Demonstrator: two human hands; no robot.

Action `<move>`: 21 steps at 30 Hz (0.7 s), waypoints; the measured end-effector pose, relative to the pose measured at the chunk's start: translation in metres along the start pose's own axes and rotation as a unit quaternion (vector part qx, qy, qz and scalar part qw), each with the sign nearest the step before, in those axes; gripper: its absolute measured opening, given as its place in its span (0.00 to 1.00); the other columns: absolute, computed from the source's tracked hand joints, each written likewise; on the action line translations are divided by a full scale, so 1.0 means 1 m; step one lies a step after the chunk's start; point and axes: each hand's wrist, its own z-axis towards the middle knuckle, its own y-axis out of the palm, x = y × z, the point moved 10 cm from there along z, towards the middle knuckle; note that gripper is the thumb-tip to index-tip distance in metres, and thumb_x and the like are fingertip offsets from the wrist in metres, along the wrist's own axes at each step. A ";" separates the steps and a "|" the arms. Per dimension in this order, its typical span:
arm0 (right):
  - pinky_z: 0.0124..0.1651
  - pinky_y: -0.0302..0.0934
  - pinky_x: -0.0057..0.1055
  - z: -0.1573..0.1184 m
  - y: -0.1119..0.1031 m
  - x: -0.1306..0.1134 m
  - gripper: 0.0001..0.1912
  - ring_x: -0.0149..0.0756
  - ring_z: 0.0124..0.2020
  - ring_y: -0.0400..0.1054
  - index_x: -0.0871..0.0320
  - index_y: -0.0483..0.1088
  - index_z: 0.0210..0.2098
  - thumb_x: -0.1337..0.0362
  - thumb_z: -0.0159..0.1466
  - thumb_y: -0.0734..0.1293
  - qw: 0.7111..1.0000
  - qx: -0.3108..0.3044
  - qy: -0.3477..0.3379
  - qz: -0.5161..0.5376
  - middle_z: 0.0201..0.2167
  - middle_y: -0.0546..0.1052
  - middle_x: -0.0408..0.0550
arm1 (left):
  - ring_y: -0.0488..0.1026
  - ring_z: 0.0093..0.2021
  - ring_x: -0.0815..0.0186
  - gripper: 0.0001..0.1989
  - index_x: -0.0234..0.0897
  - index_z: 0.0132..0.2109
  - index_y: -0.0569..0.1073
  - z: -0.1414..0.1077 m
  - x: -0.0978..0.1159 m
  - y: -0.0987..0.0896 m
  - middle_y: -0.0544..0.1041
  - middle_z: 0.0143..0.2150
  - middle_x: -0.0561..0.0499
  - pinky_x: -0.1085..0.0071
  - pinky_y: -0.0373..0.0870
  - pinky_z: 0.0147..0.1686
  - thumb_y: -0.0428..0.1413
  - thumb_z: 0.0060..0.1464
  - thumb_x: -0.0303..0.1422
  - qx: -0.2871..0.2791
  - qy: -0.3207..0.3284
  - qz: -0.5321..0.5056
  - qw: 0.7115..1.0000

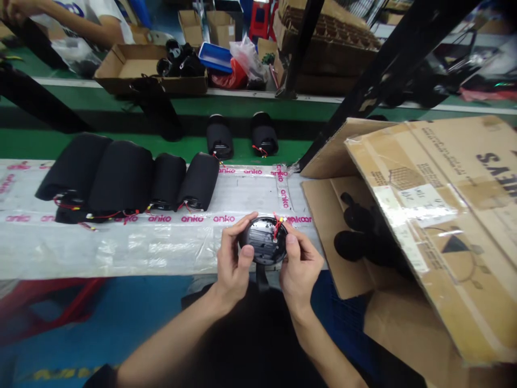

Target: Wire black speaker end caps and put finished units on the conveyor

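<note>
Between both hands I hold a round black plastic part [264,245], its flat inner face turned up toward me. Short red wires with a small connector [277,229] stick up from its right side. My left hand [236,258] grips the left rim, thumb on the near edge. On the opposite rim, my right hand [299,264] is closed with its thumb at the edge. A black strap [262,277] hangs below the part. To the left, several black fabric-covered cylinders [121,175] with wires at their near ends lie on the taped bench [121,248].
Two smaller black cylinders [220,137] stand on the green surface beyond the bench. At right, an open cardboard box [436,226] holds black parts [355,242]. A dark metal post [363,81] slants across. Another person's arm [81,27] is at the upper left, near a carton [121,64].
</note>
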 end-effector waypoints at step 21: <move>0.73 0.65 0.57 -0.027 0.018 -0.008 0.25 0.51 0.72 0.69 0.45 0.72 0.69 0.58 0.74 0.69 0.987 -0.140 0.012 0.072 0.70 0.75 0.49 | 0.80 0.59 0.52 0.27 0.39 0.60 0.79 0.044 -0.022 0.022 0.82 0.59 0.43 0.58 0.75 0.61 0.44 0.75 0.52 -0.186 -0.107 -0.076 0.974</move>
